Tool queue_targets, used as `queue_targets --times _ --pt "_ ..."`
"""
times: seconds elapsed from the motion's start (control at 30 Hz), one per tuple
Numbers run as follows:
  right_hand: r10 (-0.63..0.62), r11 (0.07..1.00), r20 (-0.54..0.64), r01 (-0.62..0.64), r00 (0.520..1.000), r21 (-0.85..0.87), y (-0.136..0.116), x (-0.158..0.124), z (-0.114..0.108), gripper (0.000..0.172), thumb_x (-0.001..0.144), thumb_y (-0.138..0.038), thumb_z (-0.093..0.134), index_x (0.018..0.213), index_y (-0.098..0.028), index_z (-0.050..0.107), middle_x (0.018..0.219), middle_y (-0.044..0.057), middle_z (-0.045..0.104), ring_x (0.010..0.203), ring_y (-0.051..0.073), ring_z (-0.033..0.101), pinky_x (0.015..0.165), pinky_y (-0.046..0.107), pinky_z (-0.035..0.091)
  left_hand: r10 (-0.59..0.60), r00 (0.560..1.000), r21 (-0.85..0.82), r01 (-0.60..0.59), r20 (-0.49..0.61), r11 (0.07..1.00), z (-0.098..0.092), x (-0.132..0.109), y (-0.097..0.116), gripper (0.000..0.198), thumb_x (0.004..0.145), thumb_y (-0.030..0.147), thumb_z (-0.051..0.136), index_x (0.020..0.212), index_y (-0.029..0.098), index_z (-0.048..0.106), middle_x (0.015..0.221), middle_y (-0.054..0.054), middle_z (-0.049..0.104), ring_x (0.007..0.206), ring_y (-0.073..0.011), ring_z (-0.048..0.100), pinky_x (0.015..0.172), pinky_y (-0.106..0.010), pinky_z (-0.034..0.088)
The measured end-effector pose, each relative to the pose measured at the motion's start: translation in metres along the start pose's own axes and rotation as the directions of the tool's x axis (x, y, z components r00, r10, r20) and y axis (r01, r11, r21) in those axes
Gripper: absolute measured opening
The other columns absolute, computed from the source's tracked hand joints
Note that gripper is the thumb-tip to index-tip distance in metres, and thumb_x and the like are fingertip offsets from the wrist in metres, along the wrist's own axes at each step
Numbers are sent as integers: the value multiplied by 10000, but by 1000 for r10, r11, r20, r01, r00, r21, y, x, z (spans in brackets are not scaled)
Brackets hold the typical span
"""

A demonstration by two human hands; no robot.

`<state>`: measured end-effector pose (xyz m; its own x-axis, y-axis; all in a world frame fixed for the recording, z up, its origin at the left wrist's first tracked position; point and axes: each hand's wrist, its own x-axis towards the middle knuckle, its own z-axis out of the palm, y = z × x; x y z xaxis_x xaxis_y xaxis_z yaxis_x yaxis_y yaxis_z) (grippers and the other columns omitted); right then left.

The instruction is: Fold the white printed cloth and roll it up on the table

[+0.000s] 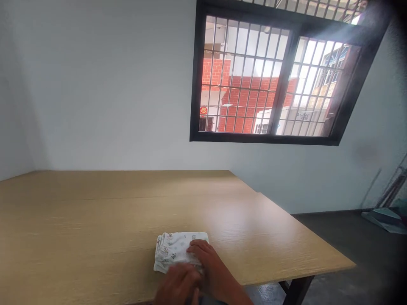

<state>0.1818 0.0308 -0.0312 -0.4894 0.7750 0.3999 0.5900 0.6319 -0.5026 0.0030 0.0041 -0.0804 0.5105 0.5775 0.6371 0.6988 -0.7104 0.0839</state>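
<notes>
A small folded white garment (181, 248) with tiny printed figures lies near the table's front edge. Its left side shows stacked, gathered layers, like an elastic band; the exact kind of garment I cannot make out. My right hand (205, 256) rests on the garment's right part, its fingers stretched out over the fabric. Closer to me, my left hand (179, 281) is at the garment's front edge, smeared by motion. Its fingers look bent, but whether they grip any fabric is hidden.
The pale wooden table (95, 224) reaches back to a white wall, with its right edge slanting towards me. A dark-framed, barred window (243, 76) is set in the wall. At the far right, several objects (388, 218) stand on the dark floor.
</notes>
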Motion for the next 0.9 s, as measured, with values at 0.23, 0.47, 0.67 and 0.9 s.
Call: queue_targets --times 0.23,0.47,0.67,0.9 --pt "-205 768 118 234 972 -596 25 -47 25 543 803 -182 654 1326 -98 532 1331 230 517 1173 399 547 928 523 515 64 960 121 -100 271 988 -28 -3 -35 838 778 437 706 1481 194 319 1500 -102 356 1362 -310 387 1048 -507 463" --pt "-305 908 184 343 935 -240 11 -47 -8 304 868 -229 697 1160 -201 615 1172 67 639 1101 240 591 985 369 482 238 965 214 -211 -112 954 -16 -23 -36 224 904 155 515 1053 263 644 1155 53 666 1212 -119 534 1211 -287 146" --pt "-143 986 115 131 983 103 5 -50 -18 253 911 -168 504 1065 -233 694 1069 51 668 1029 197 616 1031 362 422 53 998 -153 -58 -40 987 -18 -31 -36 202 931 381 571 1030 252 690 1101 -35 679 1165 -221 564 977 -303 522" --pt "144 915 -130 -82 981 394 -4 -5 -16 262 977 -418 494 1022 -218 659 967 45 645 912 194 592 839 287 454 -598 733 -672 623 324 400 -30 -19 -14 517 932 598 471 1187 155 546 1038 -95 633 933 -223 619 824 -304 529"
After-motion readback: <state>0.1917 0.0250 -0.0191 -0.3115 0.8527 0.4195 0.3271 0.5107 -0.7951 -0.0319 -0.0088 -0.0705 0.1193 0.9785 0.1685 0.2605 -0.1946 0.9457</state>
